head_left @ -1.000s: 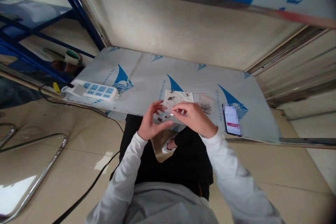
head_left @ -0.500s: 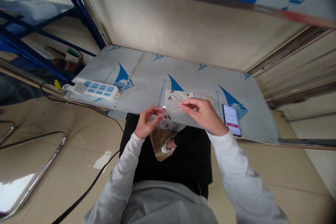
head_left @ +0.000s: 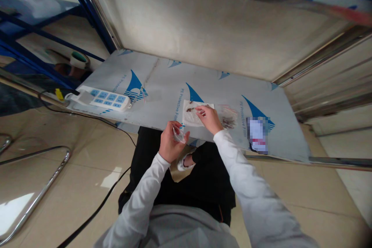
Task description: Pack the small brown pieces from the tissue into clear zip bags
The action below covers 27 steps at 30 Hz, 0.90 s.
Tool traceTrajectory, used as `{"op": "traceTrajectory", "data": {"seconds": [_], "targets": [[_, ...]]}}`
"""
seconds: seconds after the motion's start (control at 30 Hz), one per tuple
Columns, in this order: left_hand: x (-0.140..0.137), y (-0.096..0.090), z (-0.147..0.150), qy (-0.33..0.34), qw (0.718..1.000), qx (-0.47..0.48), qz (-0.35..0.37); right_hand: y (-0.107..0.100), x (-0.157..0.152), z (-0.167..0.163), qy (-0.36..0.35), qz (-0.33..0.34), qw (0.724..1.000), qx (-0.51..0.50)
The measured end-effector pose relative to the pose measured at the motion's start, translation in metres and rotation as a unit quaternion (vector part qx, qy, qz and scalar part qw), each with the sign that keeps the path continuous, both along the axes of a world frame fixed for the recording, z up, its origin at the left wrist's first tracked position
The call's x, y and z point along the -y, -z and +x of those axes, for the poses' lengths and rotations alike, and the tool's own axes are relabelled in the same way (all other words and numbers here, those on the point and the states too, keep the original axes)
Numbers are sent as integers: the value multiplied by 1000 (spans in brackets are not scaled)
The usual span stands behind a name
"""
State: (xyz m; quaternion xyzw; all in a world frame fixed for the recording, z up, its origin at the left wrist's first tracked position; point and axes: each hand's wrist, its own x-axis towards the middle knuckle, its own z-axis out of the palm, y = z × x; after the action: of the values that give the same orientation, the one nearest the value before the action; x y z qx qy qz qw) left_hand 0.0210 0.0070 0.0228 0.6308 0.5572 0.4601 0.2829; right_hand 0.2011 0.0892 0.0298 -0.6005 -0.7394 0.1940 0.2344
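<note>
Wears white on the sleeves [head_left: 149,184], grey on the top [head_left: 183,226] and black on the trousers [head_left: 200,192]. Shows see-through plastic [head_left: 179,135], plain white on the square sheet [head_left: 189,119], dark brown on the pieces [head_left: 190,109]. Has a faint reddish line across the clear bag [head_left: 230,113], with brown-grey contents [head_left: 228,122]. Repeats blue sail shapes [head_left: 134,85], some striped, with blue lettering [head_left: 179,102], over the pale grey worktop [head_left: 158,85]. Carries light-blue sockets [head_left: 111,97] in two rows on the white power strip [head_left: 126,104], yellow on the tag [head_left: 59,94]. Turns deep blue on the frame [head_left: 86,11], beige on the floor tiles [head_left: 279,186].
</note>
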Motion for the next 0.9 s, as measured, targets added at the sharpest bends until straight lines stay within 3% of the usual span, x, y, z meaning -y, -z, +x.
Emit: {"op": "traceTrajectory", "data": {"seconds": [0.1,0.23,0.5,0.73,0.9], "targets": [[-1,0,-2,1,1000,4,-9,29,-33,3,-30,-3,999,38],[-2,-1,-5,-3,1000,-2,-6,44,-47,-2,-55,-6,996,71],[-6,3,-7,6,1000,-2,-15,47,-51,1,-44,-18,995,91],[-7,1,-9,7,1000,4,-13,46,-50,-15,75,-38,994,73],[-6,1,-11,6,1000,8,-18,51,-45,-30,102,-65,991,60]]}}
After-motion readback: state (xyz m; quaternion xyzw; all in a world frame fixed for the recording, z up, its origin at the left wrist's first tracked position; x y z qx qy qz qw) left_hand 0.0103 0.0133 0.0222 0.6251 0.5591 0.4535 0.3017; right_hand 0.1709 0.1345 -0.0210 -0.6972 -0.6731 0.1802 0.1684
